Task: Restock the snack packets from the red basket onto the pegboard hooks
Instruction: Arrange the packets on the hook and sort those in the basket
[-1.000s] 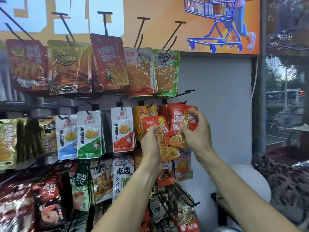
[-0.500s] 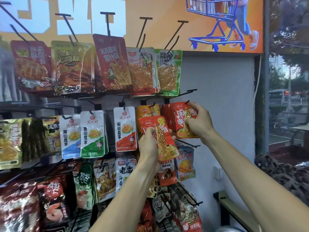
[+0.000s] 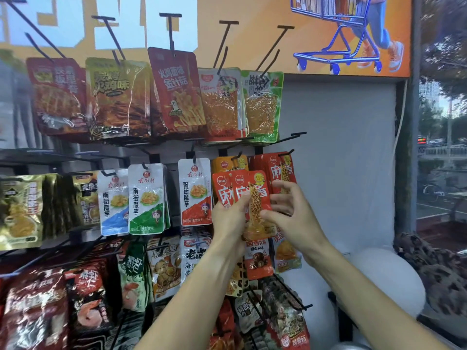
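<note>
Currently, my left hand (image 3: 231, 217) grips a fan of red snack packets (image 3: 242, 188), thumb across their front faces, fingers curled behind. The fan sits just below the middle-row hook (image 3: 286, 152) that carries matching red packets (image 3: 281, 173), and partly overlaps the orange packets (image 3: 228, 164) hanging left of that hook. My right hand (image 3: 290, 218) is at the fan's right edge: thumb and forefinger pinch the frontmost packet at its clear window, with the remaining fingers (image 3: 280, 185) loosely spread and touching the hung red packets. Both hands therefore hold stock; neither is released. Left of the hook, the white konjac packets (image 3: 194, 190) hang undisturbed. Above the hook, the green enoki packets (image 3: 262, 107) hang on the top row. The red basket is out of view.
</note>
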A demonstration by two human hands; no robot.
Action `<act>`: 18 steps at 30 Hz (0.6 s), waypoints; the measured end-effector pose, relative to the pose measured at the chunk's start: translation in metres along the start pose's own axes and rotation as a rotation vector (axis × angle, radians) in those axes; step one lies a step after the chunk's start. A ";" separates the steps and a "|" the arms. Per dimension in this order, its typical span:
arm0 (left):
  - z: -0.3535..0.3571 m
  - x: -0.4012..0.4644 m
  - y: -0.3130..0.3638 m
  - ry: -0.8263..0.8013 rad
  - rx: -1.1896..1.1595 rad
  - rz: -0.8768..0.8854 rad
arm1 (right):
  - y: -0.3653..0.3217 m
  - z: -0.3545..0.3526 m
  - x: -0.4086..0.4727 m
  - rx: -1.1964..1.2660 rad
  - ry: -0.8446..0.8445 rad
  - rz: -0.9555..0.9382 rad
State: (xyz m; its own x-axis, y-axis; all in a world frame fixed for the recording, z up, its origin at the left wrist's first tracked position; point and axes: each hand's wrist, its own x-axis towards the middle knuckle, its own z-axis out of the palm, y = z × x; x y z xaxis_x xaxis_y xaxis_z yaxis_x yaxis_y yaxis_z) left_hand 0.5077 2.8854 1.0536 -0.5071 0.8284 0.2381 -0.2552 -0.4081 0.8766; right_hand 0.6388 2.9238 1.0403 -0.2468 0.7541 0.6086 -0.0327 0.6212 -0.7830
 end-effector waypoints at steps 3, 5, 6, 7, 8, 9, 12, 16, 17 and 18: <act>0.005 -0.002 -0.002 -0.013 -0.002 -0.010 | 0.002 0.007 -0.004 -0.062 0.008 -0.035; 0.010 -0.004 -0.004 -0.028 0.012 -0.002 | 0.005 0.007 0.000 -0.061 0.055 -0.047; 0.013 -0.005 -0.004 -0.035 0.027 0.005 | 0.007 0.008 0.001 -0.051 0.061 -0.059; 0.015 -0.006 -0.004 -0.043 0.036 0.009 | 0.009 0.009 0.002 -0.052 0.071 -0.073; 0.017 -0.006 -0.004 -0.050 0.039 0.007 | 0.012 0.009 0.004 -0.063 0.090 -0.085; 0.019 -0.005 -0.004 -0.060 0.036 -0.003 | 0.013 0.007 0.005 -0.080 0.116 -0.091; 0.020 -0.002 -0.001 -0.084 -0.011 -0.058 | 0.020 -0.006 0.017 -0.059 0.211 -0.070; 0.018 -0.001 0.001 -0.049 -0.048 -0.086 | 0.013 -0.031 0.044 -0.075 0.307 -0.055; 0.018 -0.002 0.001 -0.047 -0.044 -0.085 | 0.010 -0.035 0.051 -0.089 0.314 -0.056; 0.018 -0.002 0.001 -0.048 -0.042 -0.080 | 0.007 -0.038 0.057 -0.092 0.313 -0.055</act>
State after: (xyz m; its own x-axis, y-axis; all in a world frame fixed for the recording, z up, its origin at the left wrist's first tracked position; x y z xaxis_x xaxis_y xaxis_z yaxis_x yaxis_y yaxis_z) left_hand 0.5231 2.8904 1.0616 -0.4441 0.8759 0.1887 -0.3277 -0.3548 0.8756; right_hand 0.6611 2.9796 1.0742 0.0632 0.7391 0.6706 0.0534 0.6685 -0.7418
